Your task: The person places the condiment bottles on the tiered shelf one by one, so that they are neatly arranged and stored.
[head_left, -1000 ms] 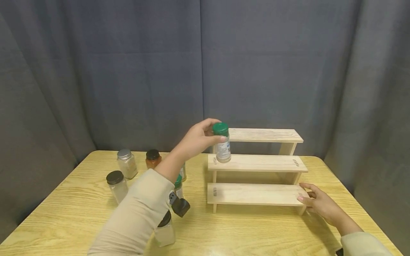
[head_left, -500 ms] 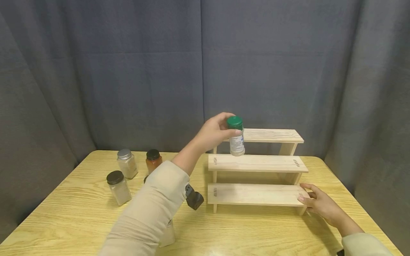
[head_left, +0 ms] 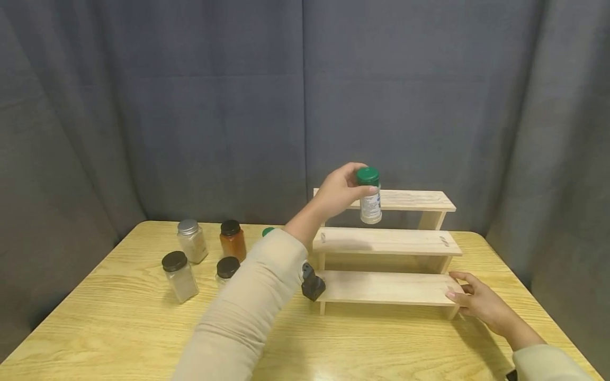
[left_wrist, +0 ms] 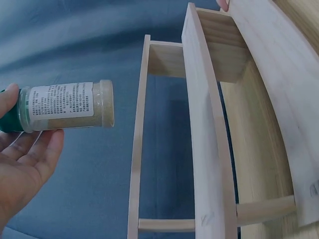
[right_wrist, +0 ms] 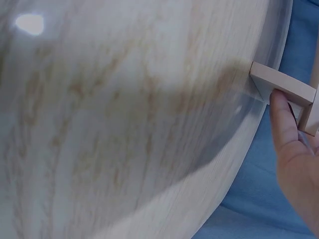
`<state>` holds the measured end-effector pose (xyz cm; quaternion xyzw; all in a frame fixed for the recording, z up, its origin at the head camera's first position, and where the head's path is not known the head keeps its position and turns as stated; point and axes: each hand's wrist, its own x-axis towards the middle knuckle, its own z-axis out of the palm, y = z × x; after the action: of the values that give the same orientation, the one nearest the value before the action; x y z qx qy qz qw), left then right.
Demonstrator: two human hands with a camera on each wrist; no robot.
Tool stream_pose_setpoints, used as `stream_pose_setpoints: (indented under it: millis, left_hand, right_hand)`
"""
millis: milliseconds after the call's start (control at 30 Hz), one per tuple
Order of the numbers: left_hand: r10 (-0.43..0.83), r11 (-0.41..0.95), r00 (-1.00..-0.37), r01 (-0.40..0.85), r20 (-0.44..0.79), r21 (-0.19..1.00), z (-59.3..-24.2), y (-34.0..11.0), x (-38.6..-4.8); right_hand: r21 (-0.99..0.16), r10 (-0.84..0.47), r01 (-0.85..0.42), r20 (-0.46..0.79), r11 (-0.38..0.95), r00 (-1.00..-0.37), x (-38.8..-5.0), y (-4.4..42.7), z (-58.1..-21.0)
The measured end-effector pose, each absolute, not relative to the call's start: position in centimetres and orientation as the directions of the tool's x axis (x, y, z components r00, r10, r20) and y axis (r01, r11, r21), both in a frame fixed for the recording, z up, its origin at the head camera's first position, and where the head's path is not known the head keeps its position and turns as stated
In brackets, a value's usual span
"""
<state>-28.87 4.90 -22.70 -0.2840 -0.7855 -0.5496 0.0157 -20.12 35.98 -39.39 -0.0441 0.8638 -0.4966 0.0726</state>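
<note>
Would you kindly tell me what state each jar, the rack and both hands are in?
Left hand: holding the green-lidded jar.
Green-lidded jar: lid on, raised, apart from the wooden rack.
Right hand: gripping one end of the wooden rack.
Wooden rack: standing.
Silver-lidded jar: lidded, standing.
Orange jar: lidded, standing.
Front black-lidded jar: lidded, standing.
Half-hidden jar: black lid on.
Further green lid: rest hidden.

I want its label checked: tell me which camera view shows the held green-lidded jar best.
Left wrist: the jar is large there, its printed label facing the camera. The head view shows it smaller, green lid clear; the right wrist view misses it.
</note>
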Motion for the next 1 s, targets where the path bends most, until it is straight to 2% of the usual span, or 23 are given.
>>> stream_pose_setpoints:
  millis: [367, 667, 1000]
  left_hand:
    - [0.442, 0.279, -0.824, 0.502, 0.354, 0.819, -22.4, 7.4, -30.1]
    - [0.418, 0.243, -0.820, 0.516, 0.391, 0.822, -22.5, 10.4, -31.5]
    - [0.349, 0.235, -0.852, 0.482, 0.389, 0.844, -22.6, 13.1, -32.4]
  right_hand:
    - [-0.853, -0.148, -0.008, -0.081, 0.523, -0.986, -20.3, 36.1, -39.4]
    - [-0.858, -0.163, 0.001, -0.098, 0.514, -0.982, -20.0, 36.9, -39.3]
    - [-0.864, -0.154, 0.010, -0.101, 0.504, -0.983, -19.3, 37.3, -39.3]
